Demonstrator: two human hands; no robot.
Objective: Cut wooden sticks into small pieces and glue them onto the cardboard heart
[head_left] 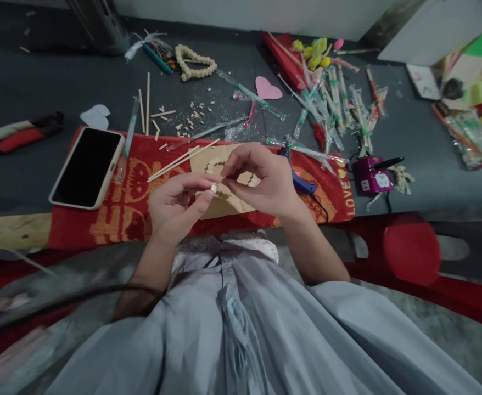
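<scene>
My left hand (173, 206) pinches a short pale stick piece (213, 187) between thumb and fingers, above the red towel. Just right of it, my right hand (272, 178) has its fingertips pressed together, close to the left fingertips; whatever it may hold is too small to make out. Under both hands lies a sheet of brown cardboard (233, 206). On that sheet is an outline built of small pale pieces (214, 164), partly covered by my right hand. A blue glue gun (304, 184) rests beside my right wrist. Two thin sticks (179, 163) lie behind my left hand.
A phone (88, 167) lies on the left of the red towel (132, 219). Cut stick bits (195, 116) and a finished-looking heart frame (194, 61) are farther back. Wrapped sticks (334, 93), a pink paper heart (268, 88) and a purple box (373, 175) stand or lie rightward.
</scene>
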